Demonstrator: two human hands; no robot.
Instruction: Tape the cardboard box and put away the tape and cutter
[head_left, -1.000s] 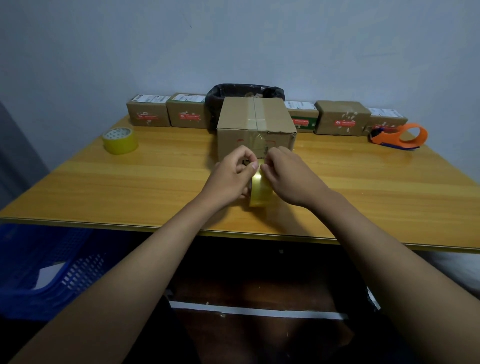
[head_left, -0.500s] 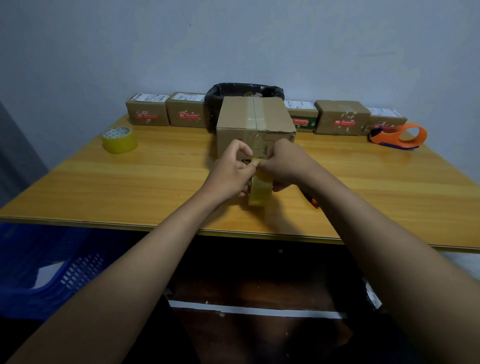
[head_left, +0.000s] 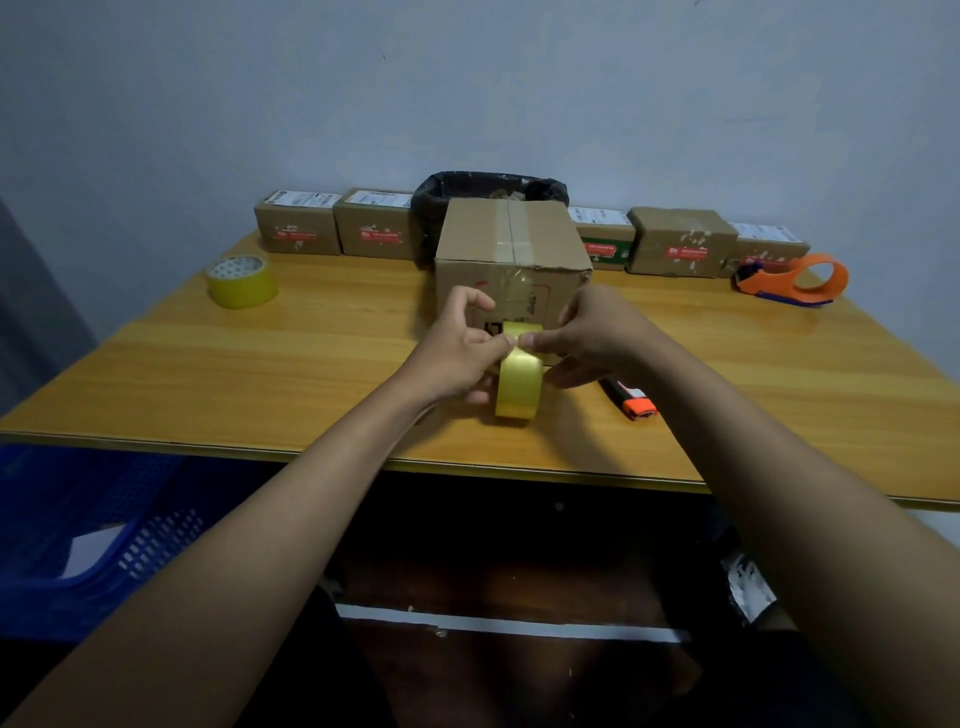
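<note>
A brown cardboard box (head_left: 511, 241) stands mid-table with a strip of clear tape along its top seam. In front of it a yellowish tape roll (head_left: 517, 387) stands on edge. My left hand (head_left: 457, 358) grips the roll's left side, thumb and finger pinching at its top. My right hand (head_left: 597, 338) pinches the tape's loose end at the top of the roll, close to the box's front face. A black and orange cutter (head_left: 628, 400) lies on the table just right of the roll, partly under my right wrist.
A second yellow tape roll (head_left: 241, 283) lies at the left. An orange tape dispenser (head_left: 795, 280) sits at the right back. Small parcels (head_left: 680, 241) and a black-lined bin (head_left: 488, 189) line the wall. A blue crate (head_left: 78, 530) stands below the table's left edge.
Both hands have shifted slightly with the roll; my right hand moved off to the right, uncovering the cutter on the table. The tape end is now pinched at the roll's top.
</note>
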